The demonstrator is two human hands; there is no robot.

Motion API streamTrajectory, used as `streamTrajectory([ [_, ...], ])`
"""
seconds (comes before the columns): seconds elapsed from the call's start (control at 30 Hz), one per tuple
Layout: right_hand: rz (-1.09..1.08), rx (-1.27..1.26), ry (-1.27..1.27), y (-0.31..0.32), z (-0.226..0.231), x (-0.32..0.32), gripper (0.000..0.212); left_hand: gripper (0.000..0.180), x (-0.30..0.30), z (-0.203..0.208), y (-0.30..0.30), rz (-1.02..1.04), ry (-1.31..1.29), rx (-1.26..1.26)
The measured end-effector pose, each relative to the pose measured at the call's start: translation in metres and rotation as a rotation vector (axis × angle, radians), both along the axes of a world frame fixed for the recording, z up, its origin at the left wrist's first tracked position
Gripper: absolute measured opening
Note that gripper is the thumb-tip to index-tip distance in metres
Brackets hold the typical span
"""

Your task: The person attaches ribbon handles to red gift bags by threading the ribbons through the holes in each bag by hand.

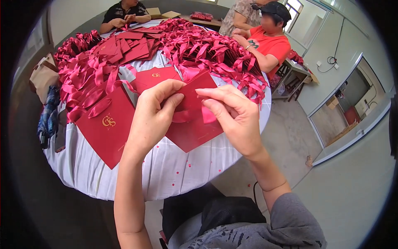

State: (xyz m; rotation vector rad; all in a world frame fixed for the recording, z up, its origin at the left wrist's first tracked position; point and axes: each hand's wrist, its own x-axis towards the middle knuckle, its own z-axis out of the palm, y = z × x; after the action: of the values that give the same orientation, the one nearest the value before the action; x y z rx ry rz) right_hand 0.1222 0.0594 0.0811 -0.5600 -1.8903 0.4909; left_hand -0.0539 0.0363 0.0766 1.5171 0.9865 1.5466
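A red paper gift bag (192,135) hangs tilted in front of me over the white-covered table. My left hand (155,110) pinches its upper left edge between thumb and fingers. At the upper right of this bag, my right hand (234,114) is closed, thumb and forefinger nearly together on a pink ribbon (208,116). Part of the ribbon crosses the bag's face; where it meets the bag's top is hidden by my fingers. Another red bag with a gold emblem (103,128) lies left of my left wrist, and one more red bag (154,78) lies behind my hands.
The round table's white cloth (95,174) carries heaped ribboned bags (199,45) and small red dots. A folded blue umbrella (49,108) hangs at the left rim. A person in red (271,43) works at the right; a person in black (124,14) sits across.
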Motion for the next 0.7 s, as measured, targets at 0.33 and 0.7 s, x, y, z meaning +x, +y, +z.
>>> streamTrajectory([
  [0.33,-0.217,0.093,0.071,-0.004,-0.007,-0.013,0.011,0.014,0.009,-0.004,-0.003,0.125,0.108,0.139],
  [0.7,-0.385,0.336,0.032,-0.019,-0.008,-0.01,0.016,0.014,0.031,-0.004,-0.017,0.353,0.443,0.488],
])
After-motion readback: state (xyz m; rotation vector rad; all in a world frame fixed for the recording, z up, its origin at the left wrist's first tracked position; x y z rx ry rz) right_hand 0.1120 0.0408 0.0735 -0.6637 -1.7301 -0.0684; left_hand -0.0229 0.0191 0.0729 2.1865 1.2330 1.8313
